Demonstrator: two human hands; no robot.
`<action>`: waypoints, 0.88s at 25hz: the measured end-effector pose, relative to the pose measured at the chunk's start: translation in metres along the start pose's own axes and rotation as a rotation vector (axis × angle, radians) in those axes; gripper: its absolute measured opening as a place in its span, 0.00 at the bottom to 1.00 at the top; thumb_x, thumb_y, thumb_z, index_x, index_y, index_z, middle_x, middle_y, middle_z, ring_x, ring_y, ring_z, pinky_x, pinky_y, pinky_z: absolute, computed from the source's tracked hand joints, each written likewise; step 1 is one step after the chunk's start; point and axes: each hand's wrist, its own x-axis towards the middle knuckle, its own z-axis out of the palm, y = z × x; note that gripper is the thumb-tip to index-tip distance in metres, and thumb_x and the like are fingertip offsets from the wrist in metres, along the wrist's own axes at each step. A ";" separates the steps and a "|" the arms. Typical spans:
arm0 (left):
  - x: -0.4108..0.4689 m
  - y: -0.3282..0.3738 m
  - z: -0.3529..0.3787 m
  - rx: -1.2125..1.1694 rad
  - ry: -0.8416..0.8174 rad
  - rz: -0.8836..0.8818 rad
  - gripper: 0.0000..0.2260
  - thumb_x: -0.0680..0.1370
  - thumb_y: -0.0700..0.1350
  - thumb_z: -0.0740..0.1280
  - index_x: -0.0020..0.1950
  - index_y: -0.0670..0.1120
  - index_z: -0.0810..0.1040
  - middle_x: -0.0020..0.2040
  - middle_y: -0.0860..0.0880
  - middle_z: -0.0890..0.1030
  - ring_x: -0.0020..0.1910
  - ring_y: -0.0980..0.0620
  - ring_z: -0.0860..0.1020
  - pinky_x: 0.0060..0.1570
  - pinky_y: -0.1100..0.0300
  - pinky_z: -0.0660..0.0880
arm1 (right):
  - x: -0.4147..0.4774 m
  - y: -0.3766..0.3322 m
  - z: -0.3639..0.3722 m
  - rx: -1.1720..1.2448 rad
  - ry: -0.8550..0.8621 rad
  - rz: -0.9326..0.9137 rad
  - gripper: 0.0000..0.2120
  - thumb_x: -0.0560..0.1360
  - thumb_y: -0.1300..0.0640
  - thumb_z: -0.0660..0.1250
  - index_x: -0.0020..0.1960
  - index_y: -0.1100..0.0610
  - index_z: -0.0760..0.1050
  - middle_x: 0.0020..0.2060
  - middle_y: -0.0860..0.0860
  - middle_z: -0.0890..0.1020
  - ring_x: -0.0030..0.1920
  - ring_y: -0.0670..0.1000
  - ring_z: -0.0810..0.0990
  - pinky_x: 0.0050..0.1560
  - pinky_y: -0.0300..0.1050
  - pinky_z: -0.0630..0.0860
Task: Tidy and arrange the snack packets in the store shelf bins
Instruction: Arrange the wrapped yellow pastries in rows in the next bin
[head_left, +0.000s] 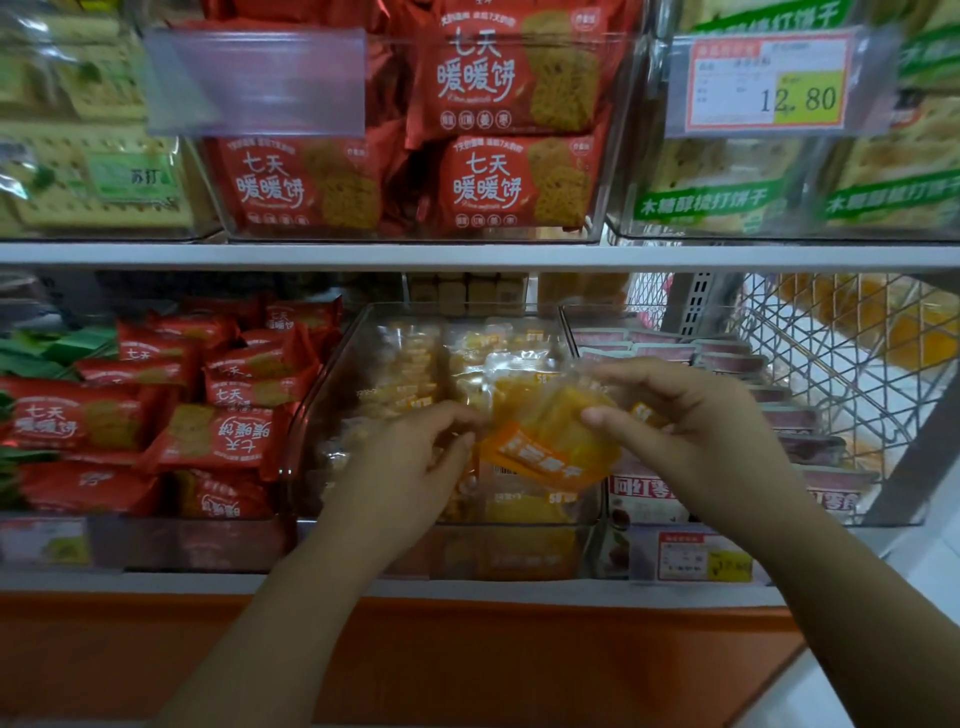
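A clear bin in the middle of the lower shelf holds several yellow-orange snack packets. My right hand pinches a small stack of these orange packets above the bin's front half, thumb on top. My left hand reaches in from the left, its curled fingers touching the packets' left edge over the bin. Which packets lie under my hands is hidden.
Left of the middle bin, red biscuit packets fill a bin beside green ones. To the right a bin holds pink-white packets, then a wire basket. The upper shelf carries more clear bins and a price tag.
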 end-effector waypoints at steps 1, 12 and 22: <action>0.002 -0.001 0.002 0.020 -0.018 -0.005 0.11 0.79 0.43 0.64 0.57 0.56 0.79 0.46 0.67 0.77 0.49 0.66 0.77 0.48 0.68 0.75 | 0.002 0.001 0.004 -0.105 -0.080 -0.045 0.15 0.70 0.53 0.70 0.54 0.39 0.75 0.42 0.34 0.79 0.43 0.32 0.78 0.40 0.24 0.72; 0.038 -0.012 0.023 0.433 -0.244 0.002 0.13 0.76 0.53 0.67 0.60 0.55 0.77 0.57 0.53 0.74 0.54 0.52 0.75 0.51 0.54 0.74 | -0.019 0.013 0.043 -0.647 -0.447 -0.180 0.17 0.78 0.44 0.47 0.58 0.47 0.71 0.48 0.45 0.79 0.50 0.44 0.71 0.54 0.39 0.51; 0.027 0.011 -0.010 -0.307 0.141 -0.081 0.06 0.79 0.41 0.62 0.44 0.51 0.73 0.44 0.54 0.81 0.41 0.62 0.81 0.42 0.65 0.78 | -0.010 0.011 0.022 -0.064 -0.059 0.061 0.09 0.78 0.50 0.60 0.55 0.43 0.76 0.47 0.34 0.80 0.49 0.32 0.76 0.47 0.23 0.68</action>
